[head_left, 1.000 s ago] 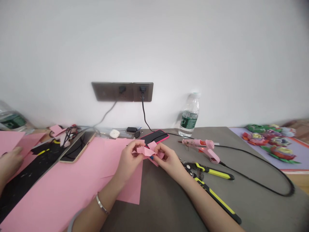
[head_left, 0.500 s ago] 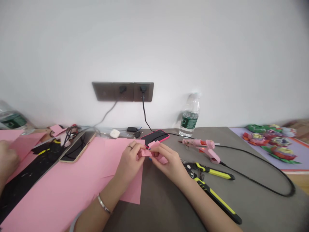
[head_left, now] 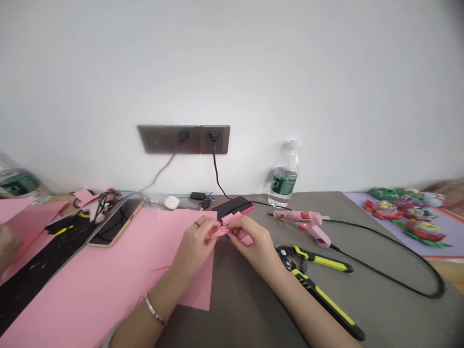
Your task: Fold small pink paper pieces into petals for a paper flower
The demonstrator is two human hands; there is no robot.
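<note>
Both my hands are close together above the table's middle, pinching a small folded piece of pink paper between them. My left hand grips its left end, with a ring on one finger and a metal bangle on the wrist. My right hand holds its right end. Under my left forearm lies a large pink paper sheet, and my left hand hovers over its edge. The folds inside the small piece are partly hidden by my fingers.
A co-worker's hand is at the left edge by more pink sheets. A black mat, a smartphone, and a pink-edged phone lie beyond. To the right are a pink glue gun, its black cord, yellow-handled pliers, a water bottle, and colourful paper flowers on a lilac board.
My hands have drawn closer around the small pink piece, which looks more tightly gathered. The co-worker's hand has moved left, partly out of view.
</note>
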